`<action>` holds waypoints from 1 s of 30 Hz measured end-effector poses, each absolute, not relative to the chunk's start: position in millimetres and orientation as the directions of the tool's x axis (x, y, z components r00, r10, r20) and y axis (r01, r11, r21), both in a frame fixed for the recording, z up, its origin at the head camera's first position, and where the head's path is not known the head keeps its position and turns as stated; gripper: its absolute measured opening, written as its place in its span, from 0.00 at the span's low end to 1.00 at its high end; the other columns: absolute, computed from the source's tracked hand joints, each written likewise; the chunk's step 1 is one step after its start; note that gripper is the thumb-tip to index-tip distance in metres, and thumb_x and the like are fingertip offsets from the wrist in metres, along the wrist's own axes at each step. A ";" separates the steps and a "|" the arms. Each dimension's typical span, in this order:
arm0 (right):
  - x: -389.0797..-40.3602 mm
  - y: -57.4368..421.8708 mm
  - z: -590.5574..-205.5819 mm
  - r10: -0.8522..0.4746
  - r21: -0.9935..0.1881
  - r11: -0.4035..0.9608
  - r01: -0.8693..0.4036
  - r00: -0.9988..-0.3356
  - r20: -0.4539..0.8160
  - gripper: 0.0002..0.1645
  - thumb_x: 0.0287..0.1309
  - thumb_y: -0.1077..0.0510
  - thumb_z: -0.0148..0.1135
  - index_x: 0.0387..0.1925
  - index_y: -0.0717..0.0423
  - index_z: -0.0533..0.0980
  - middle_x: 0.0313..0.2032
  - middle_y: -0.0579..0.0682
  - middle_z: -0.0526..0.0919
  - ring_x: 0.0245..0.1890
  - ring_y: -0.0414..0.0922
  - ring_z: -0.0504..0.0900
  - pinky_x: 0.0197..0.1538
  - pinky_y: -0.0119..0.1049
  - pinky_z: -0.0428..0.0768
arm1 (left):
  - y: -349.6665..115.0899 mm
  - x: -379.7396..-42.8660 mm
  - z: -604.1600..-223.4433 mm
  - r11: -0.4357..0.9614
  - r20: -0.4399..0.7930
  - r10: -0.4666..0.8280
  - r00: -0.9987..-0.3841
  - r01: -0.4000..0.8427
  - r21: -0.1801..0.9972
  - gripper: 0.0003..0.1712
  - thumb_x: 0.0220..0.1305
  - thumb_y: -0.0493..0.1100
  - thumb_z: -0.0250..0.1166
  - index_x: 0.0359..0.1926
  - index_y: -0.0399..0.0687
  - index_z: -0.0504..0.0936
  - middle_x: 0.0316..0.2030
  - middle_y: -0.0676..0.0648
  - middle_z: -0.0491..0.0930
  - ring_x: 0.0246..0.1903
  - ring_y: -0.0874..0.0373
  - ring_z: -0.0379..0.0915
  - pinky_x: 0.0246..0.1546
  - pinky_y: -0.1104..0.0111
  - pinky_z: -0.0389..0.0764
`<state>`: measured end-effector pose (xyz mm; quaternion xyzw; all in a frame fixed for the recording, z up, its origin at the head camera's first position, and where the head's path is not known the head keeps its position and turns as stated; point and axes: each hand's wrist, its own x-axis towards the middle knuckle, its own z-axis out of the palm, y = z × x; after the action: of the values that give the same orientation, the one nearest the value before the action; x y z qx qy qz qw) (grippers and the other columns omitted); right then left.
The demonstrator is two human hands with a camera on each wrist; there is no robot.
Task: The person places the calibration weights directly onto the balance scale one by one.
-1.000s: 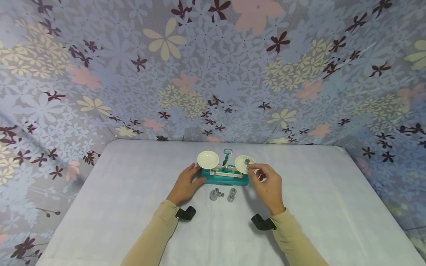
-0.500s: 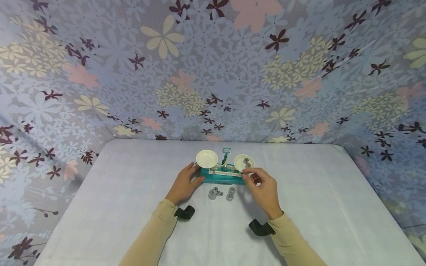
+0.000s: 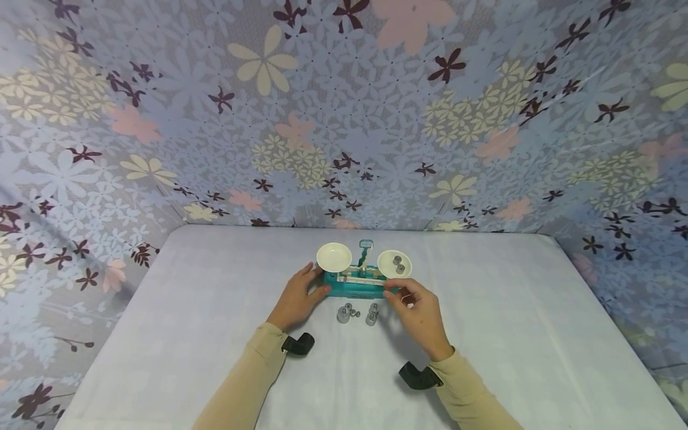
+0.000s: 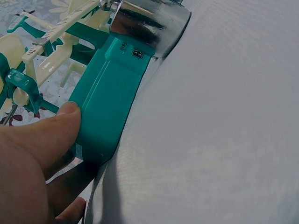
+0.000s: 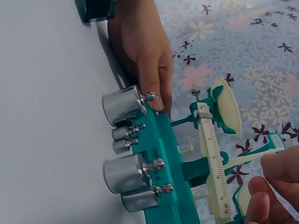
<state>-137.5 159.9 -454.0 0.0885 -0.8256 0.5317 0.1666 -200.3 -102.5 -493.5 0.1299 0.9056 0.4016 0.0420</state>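
Observation:
A green balance scale (image 3: 352, 291) stands on the table with two cream pans. Two small metal weights (image 3: 399, 265) sit on its right pan (image 3: 387, 261); the left pan (image 3: 334, 257) is bare. My left hand (image 3: 297, 298) grips the left end of the base, its thumb (image 4: 70, 116) on the front face and the other fingers behind. Near the right end of the base is my right hand (image 3: 421, 313), thumb and index finger a little apart with nothing seen between them. In the right wrist view its fingertips (image 5: 259, 205) are beside the ruled beam (image 5: 212, 158).
Several metal weights stand in two groups in front of the base, a large weight (image 5: 122, 108) on the left and another large weight (image 5: 122, 172) on the right. Floral cloth (image 3: 344, 119) hangs behind the white-covered table (image 3: 510, 310). Dark wrist cameras (image 3: 419, 376) jut inward.
My right hand has let go of a weight, which now sits on the right pan beside the other one. It has drawn back toward the front and left. My left hand keeps its grip.

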 end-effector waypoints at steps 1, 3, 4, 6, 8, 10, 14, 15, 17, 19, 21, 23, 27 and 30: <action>-137.1 159.0 -454.5 0.026 -0.851 0.417 -0.320 -0.931 0.363 0.10 0.57 0.67 0.71 0.41 0.59 0.85 0.33 0.46 0.85 0.30 0.40 0.79 0.34 0.27 0.78 | -102.5 -200.2 -493.4 0.643 0.030 0.268 -0.963 0.202 0.739 0.35 0.72 0.53 0.62 0.72 0.40 0.69 0.74 0.33 0.59 0.73 0.35 0.54 0.72 0.42 0.56; -136.6 157.4 -455.9 0.017 -0.854 0.414 -0.313 -0.936 0.352 0.10 0.56 0.68 0.71 0.41 0.59 0.85 0.34 0.48 0.85 0.30 0.40 0.79 0.33 0.27 0.78 | -102.5 -200.4 -493.3 0.642 0.023 0.266 -0.964 0.195 0.742 0.35 0.71 0.53 0.62 0.72 0.41 0.68 0.74 0.34 0.59 0.73 0.36 0.53 0.72 0.43 0.56; -136.1 156.5 -456.6 0.011 -0.854 0.414 -0.316 -0.936 0.352 0.10 0.56 0.69 0.71 0.41 0.59 0.85 0.35 0.49 0.85 0.30 0.40 0.79 0.32 0.27 0.78 | -102.6 -200.4 -493.0 0.643 0.021 0.266 -0.964 0.194 0.741 0.35 0.72 0.53 0.62 0.72 0.41 0.68 0.74 0.34 0.59 0.73 0.36 0.53 0.73 0.43 0.55; -135.7 155.1 -458.5 0.000 -0.855 0.411 -0.316 -0.938 0.346 0.10 0.56 0.69 0.71 0.41 0.61 0.84 0.37 0.51 0.86 0.30 0.40 0.79 0.32 0.28 0.78 | -102.6 -200.4 -492.6 0.642 0.023 0.266 -0.964 0.194 0.741 0.35 0.72 0.53 0.62 0.72 0.41 0.68 0.74 0.34 0.59 0.73 0.36 0.53 0.73 0.43 0.55; -135.3 153.9 -460.5 -0.012 -0.852 0.416 -0.316 -0.939 0.343 0.10 0.56 0.69 0.71 0.41 0.61 0.84 0.38 0.52 0.86 0.30 0.40 0.79 0.32 0.28 0.78 | -102.8 -200.5 -492.3 0.642 0.024 0.264 -0.964 0.194 0.741 0.35 0.72 0.53 0.62 0.72 0.41 0.68 0.74 0.34 0.59 0.73 0.36 0.53 0.73 0.43 0.56; -134.7 152.9 -462.3 -0.023 -0.851 0.422 -0.312 -0.942 0.334 0.11 0.56 0.69 0.71 0.42 0.61 0.84 0.39 0.51 0.86 0.30 0.41 0.78 0.32 0.29 0.78 | -103.0 -200.5 -492.2 0.641 0.024 0.265 -0.964 0.195 0.742 0.35 0.72 0.53 0.62 0.72 0.41 0.68 0.74 0.34 0.59 0.73 0.36 0.53 0.73 0.43 0.56; -133.7 151.5 -465.6 -0.027 -0.859 0.427 -0.282 -0.954 0.299 0.11 0.56 0.68 0.71 0.42 0.59 0.84 0.39 0.48 0.85 0.31 0.41 0.79 0.33 0.30 0.80 | -103.3 -200.5 -493.5 0.640 0.023 0.267 -0.963 0.195 0.743 0.35 0.72 0.53 0.62 0.72 0.41 0.68 0.74 0.34 0.59 0.73 0.36 0.53 0.72 0.43 0.56; -133.6 151.0 -466.3 -0.027 -0.863 0.426 -0.273 -0.957 0.289 0.10 0.57 0.68 0.71 0.42 0.58 0.85 0.38 0.47 0.85 0.31 0.41 0.79 0.34 0.30 0.80 | -103.4 -200.5 -493.9 0.642 0.019 0.268 -0.963 0.193 0.742 0.35 0.72 0.53 0.62 0.72 0.42 0.68 0.74 0.35 0.58 0.73 0.36 0.53 0.72 0.43 0.55; -133.6 150.7 -468.1 -0.026 -0.867 0.427 -0.258 -0.962 0.273 0.10 0.57 0.67 0.71 0.42 0.57 0.85 0.35 0.46 0.84 0.31 0.41 0.79 0.35 0.30 0.80 | -103.4 -200.5 -494.7 0.643 0.021 0.268 -0.963 0.195 0.740 0.35 0.72 0.53 0.62 0.72 0.41 0.68 0.74 0.34 0.59 0.73 0.36 0.53 0.72 0.42 0.56; -133.9 150.6 -470.1 -0.024 -0.868 0.431 -0.245 -0.965 0.261 0.10 0.57 0.66 0.71 0.42 0.57 0.85 0.33 0.46 0.84 0.31 0.41 0.79 0.35 0.31 0.80 | -103.3 -200.8 -495.4 0.645 0.016 0.268 -0.963 0.192 0.740 0.35 0.72 0.53 0.62 0.73 0.42 0.68 0.74 0.35 0.58 0.73 0.37 0.53 0.72 0.43 0.56; -134.3 150.6 -472.1 -0.021 -0.871 0.433 -0.234 -0.968 0.250 0.10 0.57 0.66 0.71 0.42 0.57 0.85 0.32 0.45 0.83 0.31 0.41 0.79 0.36 0.31 0.80 | -103.2 -200.8 -495.7 0.644 0.015 0.269 -0.963 0.191 0.741 0.35 0.72 0.53 0.62 0.73 0.42 0.67 0.74 0.35 0.58 0.73 0.37 0.53 0.73 0.43 0.56; -135.1 151.0 -474.6 -0.018 -0.872 0.435 -0.224 -0.971 0.240 0.10 0.57 0.66 0.71 0.42 0.57 0.85 0.32 0.46 0.84 0.31 0.41 0.79 0.36 0.31 0.80 | -103.1 -200.6 -495.8 0.642 0.019 0.270 -0.963 0.194 0.741 0.35 0.72 0.53 0.62 0.73 0.42 0.67 0.74 0.35 0.58 0.73 0.37 0.53 0.72 0.43 0.56; -137.0 151.7 -478.4 -0.013 -0.875 0.445 -0.192 -0.978 0.208 0.10 0.57 0.65 0.71 0.42 0.58 0.85 0.33 0.46 0.84 0.31 0.41 0.79 0.36 0.31 0.79 | -103.0 -200.2 -495.1 0.640 0.029 0.269 -0.963 0.201 0.741 0.35 0.71 0.53 0.62 0.72 0.41 0.68 0.74 0.34 0.59 0.73 0.36 0.54 0.72 0.42 0.57; -138.5 152.0 -478.9 -0.012 -0.880 0.445 -0.165 -0.984 0.178 0.09 0.58 0.65 0.71 0.42 0.58 0.85 0.34 0.47 0.85 0.32 0.41 0.80 0.36 0.31 0.79 | -102.4 -200.7 -495.0 0.643 0.037 0.263 -0.964 0.204 0.738 0.35 0.71 0.52 0.63 0.72 0.40 0.69 0.73 0.34 0.60 0.73 0.36 0.54 0.72 0.42 0.57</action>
<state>-138.5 152.0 -478.9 0.0521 -0.8469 0.5242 0.0729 -200.7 -102.4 -495.0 0.1290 0.9057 0.4022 0.0368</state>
